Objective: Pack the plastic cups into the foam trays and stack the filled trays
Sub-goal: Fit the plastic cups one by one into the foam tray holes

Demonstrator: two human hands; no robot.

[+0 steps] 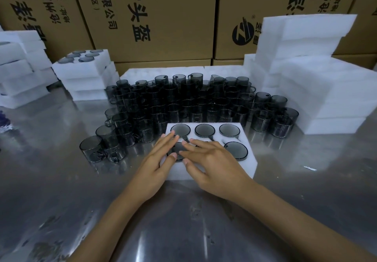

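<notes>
Behind the metal table (61, 180), along its far edge, I see a wall of brown cardboard cartons (155, 16) printed with black Chinese characters; I can read "有限公司" and "头盔" plus a round black logo (243, 34), though the other lines are too skewed for me to make out. At the far right corner stands a tall stack of blank white foam trays (318, 82); at the far left, a shorter stack of filled trays (85, 76) shows five smoky cup rims in its top layer, with more foam blocks (22, 67) beyond it. Across the middle of the table crowd the loose plastic cups (183, 100), dark, translucent and handled, standing upright and touching one another. Just nearer me lies the foam tray (240, 172) being packed, its round pockets holding cups; four rims are clear, others are covered. My left hand (157, 165) and right hand (216, 165) rest flat on it, fingers straight and spread, pressing a cup (177, 149) in the near left pocket.
</notes>
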